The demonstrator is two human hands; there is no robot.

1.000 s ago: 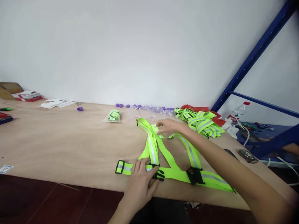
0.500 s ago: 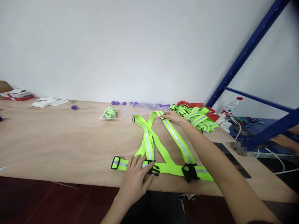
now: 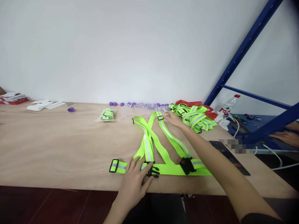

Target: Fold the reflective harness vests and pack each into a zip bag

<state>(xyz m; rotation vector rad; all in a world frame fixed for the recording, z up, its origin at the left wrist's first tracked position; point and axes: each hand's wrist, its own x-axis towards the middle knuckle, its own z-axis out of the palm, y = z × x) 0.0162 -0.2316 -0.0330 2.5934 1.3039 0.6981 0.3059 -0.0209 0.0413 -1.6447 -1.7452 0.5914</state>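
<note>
Harness [image 3: 161, 149] lying spread and unclipped

From the head view, the spreading-out is looking mostly done. The harness is lying on the table [image 3: 70, 149] between the left hand [image 3: 134, 177] and the right hand [image 3: 172, 119], its straps crossing just left of the right hand. Some parts are seeming less finished: the strap nearest the right hand is bowing, its layers fanning apart, and the prong clip [image 3: 154, 170] beside the left thumb is sitting apart from the socket [image 3: 187, 165] farther right. The right forearm is hiding the far end of the belt. Beyond the left hand, one bundle [image 3: 107, 114] is already lying in a clear bag, while a loose pile [image 3: 198, 118] is waiting unsorted just right of the right hand.

The left hand is resting open, palm down, its fingers spreading over the belt and touching it next to the prong clip; it is not gripping. The right hand is hanging loosely open with its fingertips just beside the slider [image 3: 160, 118]; whether they are touching it, I cannot tell. No strap is showing between those fingers.
</note>
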